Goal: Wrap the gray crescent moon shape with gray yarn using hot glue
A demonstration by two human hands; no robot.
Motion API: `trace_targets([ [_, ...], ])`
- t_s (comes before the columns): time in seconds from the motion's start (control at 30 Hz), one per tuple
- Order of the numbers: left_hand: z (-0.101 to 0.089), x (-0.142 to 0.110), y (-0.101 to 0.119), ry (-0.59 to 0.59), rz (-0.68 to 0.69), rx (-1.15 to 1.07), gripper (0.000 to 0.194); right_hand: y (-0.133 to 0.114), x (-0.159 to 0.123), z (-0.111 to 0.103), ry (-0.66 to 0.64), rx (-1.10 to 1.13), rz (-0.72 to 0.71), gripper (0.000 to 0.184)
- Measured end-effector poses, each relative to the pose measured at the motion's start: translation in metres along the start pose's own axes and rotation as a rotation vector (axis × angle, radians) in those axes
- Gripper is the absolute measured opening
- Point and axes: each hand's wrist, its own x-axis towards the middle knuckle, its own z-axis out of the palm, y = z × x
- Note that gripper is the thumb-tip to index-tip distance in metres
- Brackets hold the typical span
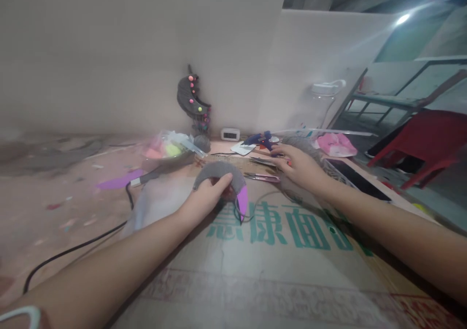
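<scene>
A person's two bare hands work over flat cardboard (219,275) printed with green characters, lying on a cluttered surface (40,222). The left hand (209,192) is closed, thumb on top, around a grey crescent (219,169) with a purple tip (242,202), near the middle of the view. The right hand (297,166), fingers loosely bent, is at the handle end of the scissors (263,161); whether it grips them cannot be told. Snips (264,177) lie just on the near side of the scissors. To the right is a dark phone (359,179); to the left, a bowl (168,162) of pink and yellow pieces. Farther back are a blue glue gun (260,138), a small white clock (230,134) and a pink cloth (336,145). Against the wall (127,51), a darker crescent (187,97) carries coloured balls, and a clear bottle (321,107) stands to the right. Beyond, at far right, is a red chair (434,139).
</scene>
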Motion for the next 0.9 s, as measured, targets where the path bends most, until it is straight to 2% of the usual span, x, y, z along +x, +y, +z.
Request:
trace_targets([
  [0.03,0.000,0.000,0.000,-0.012,0.003,-0.004,0.046,-0.010,-0.009,-0.002,0.027,0.012,-0.066,0.030],
  [0.1,0.000,-0.001,0.001,-0.024,-0.003,-0.015,0.048,-0.030,-0.025,-0.004,-0.066,0.086,-0.156,0.029],
  [0.2,-0.001,0.000,-0.001,-0.016,-0.013,-0.014,0.049,-0.056,-0.045,0.001,-0.294,0.161,-0.286,0.047],
  [0.23,-0.001,0.000,-0.001,-0.023,-0.006,-0.011,0.049,-0.062,-0.050,0.005,-0.320,0.156,-0.335,0.054],
  [0.27,-0.001,0.001,-0.002,-0.030,0.004,-0.007,0.049,-0.067,-0.054,0.010,-0.325,0.152,-0.382,0.053],
  [0.37,-0.003,0.003,-0.003,-0.040,0.030,0.007,0.048,-0.071,-0.061,0.023,-0.283,0.186,-0.499,0.025],
  [0.43,-0.004,0.003,-0.004,-0.047,0.033,0.029,0.049,-0.070,-0.062,0.027,-0.252,0.245,-0.537,0.020],
  [0.57,-0.005,0.001,-0.002,-0.044,-0.003,0.119,0.051,-0.068,-0.063,0.022,-0.179,0.334,-0.471,0.020],
  [0.73,-0.005,-0.002,0.001,-0.027,0.000,0.163,0.050,-0.060,-0.056,0.015,-0.043,0.374,-0.209,0.022],
  [0.8,-0.005,-0.002,0.002,-0.046,0.010,0.172,0.050,-0.053,-0.051,0.017,-0.047,0.333,-0.109,0.023],
  [0.9,-0.005,-0.002,0.003,-0.060,0.017,0.179,0.051,-0.045,-0.045,0.020,-0.112,0.239,-0.055,0.018],
])
